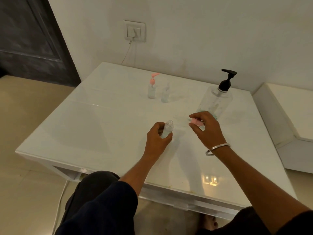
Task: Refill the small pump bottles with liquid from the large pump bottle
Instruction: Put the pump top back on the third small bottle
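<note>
My left hand (158,139) grips a small clear bottle (167,128) with its neck open, standing on the white table (101,126). To its right, my right hand (205,128) pinches a pink pump cap (196,122), held just above the table and apart from the bottle. The large clear bottle (216,100) with a black pump head stands behind my right hand. Two more small bottles stand at the back middle: one with a pink pump (152,89) and one with a clear top (165,94).
A wall socket (134,31) with a cable sits above the table's back edge. A white ledge (291,107) lies to the right, and a dark door (30,36) stands at the left. My knee is under the table's front edge.
</note>
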